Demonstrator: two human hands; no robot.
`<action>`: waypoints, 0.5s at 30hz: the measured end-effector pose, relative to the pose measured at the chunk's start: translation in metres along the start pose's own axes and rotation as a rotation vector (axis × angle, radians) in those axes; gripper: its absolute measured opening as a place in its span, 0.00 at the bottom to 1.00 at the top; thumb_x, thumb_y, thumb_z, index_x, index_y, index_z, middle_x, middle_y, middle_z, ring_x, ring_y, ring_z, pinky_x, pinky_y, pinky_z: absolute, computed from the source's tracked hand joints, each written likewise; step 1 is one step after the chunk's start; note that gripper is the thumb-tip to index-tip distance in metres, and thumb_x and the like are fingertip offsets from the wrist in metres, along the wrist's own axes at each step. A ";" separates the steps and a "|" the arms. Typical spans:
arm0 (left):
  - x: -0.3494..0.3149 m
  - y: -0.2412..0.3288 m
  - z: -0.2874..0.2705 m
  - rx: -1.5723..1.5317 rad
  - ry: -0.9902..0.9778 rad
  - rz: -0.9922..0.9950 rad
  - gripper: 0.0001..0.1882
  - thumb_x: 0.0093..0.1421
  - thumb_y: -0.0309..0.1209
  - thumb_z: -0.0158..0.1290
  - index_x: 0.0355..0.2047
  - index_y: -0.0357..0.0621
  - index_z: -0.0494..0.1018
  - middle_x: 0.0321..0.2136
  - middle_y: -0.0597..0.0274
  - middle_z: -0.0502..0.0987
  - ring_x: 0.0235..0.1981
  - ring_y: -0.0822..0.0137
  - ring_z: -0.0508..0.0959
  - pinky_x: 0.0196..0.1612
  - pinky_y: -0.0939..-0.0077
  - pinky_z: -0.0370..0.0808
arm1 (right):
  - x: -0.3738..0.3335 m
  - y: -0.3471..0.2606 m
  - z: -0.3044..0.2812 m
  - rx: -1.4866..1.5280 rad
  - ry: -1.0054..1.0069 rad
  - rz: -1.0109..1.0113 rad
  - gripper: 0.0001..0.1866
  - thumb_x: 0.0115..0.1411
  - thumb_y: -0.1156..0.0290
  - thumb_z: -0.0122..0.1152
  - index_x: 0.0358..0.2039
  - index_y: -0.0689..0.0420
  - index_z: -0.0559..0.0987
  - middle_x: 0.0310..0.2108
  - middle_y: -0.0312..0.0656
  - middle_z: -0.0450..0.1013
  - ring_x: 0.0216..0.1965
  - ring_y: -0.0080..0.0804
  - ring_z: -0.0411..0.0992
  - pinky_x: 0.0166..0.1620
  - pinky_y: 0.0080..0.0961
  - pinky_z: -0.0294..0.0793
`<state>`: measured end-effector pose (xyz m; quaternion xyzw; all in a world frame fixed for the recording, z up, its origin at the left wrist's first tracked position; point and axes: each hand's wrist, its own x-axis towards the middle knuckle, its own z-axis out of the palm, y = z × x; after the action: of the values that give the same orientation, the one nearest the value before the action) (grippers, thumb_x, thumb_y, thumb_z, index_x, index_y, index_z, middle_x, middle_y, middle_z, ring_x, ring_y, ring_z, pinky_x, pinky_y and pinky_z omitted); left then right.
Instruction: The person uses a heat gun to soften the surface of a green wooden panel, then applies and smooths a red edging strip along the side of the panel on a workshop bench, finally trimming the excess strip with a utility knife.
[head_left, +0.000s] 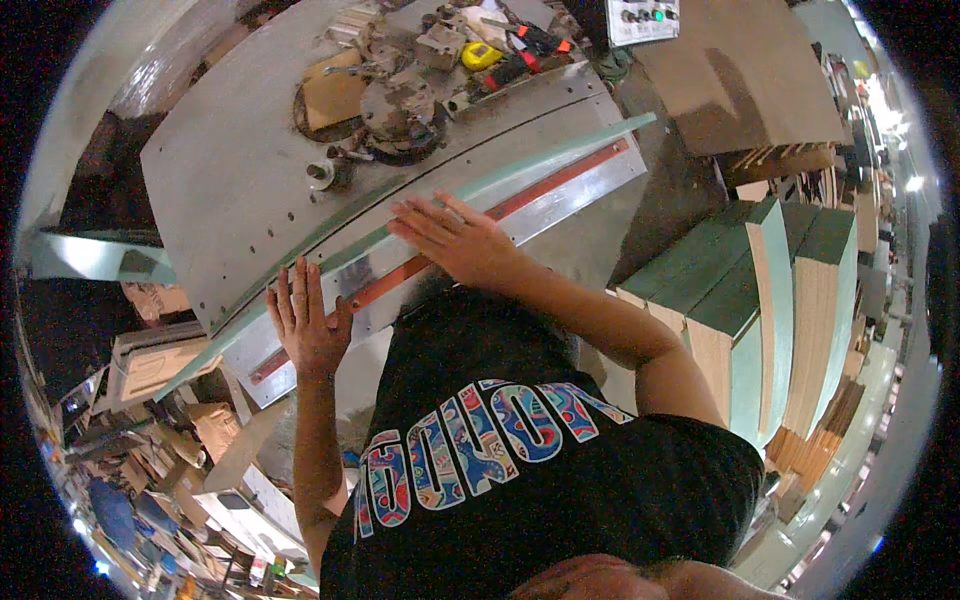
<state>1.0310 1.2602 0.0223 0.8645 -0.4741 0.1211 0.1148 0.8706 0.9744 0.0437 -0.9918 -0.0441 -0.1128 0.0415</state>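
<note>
A long, narrow pale green board lies across the metal machine table, reaching past the table at both ends. My left hand is laid toward its left part, fingers stretched out and pointing away from me. Farther right, my right hand rests flat with its fingers over the board near its middle. Neither hand is wrapped around anything. Along the near side of the board runs a metal rail with a red strip, partly covered by my hands. My hands hide parts of the board's near edge.
Behind the board, the grey machine table carries a dusty metal cutter assembly, a yellow tape measure and assorted tools. A control box stands at the far right. Thick green-faced panels are stacked at my right; cluttered offcuts lie lower left.
</note>
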 end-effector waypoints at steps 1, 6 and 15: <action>0.004 0.003 0.002 0.008 0.007 0.014 0.35 0.64 0.39 0.58 0.71 0.45 0.69 0.74 0.58 0.67 0.75 0.48 0.64 0.77 0.39 0.57 | -0.007 0.009 -0.004 0.009 0.000 0.040 0.38 0.63 0.65 0.61 0.75 0.53 0.68 0.79 0.41 0.57 0.78 0.37 0.58 0.80 0.45 0.54; 0.020 0.020 0.012 0.021 0.017 0.086 0.33 0.65 0.39 0.58 0.70 0.48 0.71 0.72 0.60 0.70 0.73 0.51 0.68 0.75 0.41 0.60 | -0.039 0.043 -0.011 -0.049 0.126 0.155 0.43 0.58 0.62 0.69 0.74 0.54 0.68 0.76 0.42 0.63 0.76 0.41 0.63 0.78 0.46 0.59; 0.033 0.028 0.026 0.122 0.007 0.153 0.25 0.67 0.28 0.57 0.66 0.49 0.76 0.67 0.65 0.76 0.67 0.56 0.74 0.70 0.52 0.68 | -0.089 0.098 -0.023 -0.056 0.163 0.348 0.37 0.62 0.73 0.63 0.73 0.57 0.69 0.75 0.47 0.65 0.75 0.45 0.64 0.77 0.48 0.61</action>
<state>1.0267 1.2115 0.0106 0.8309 -0.5299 0.1610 0.0539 0.7886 0.8684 0.0386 -0.9728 0.1350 -0.1848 0.0362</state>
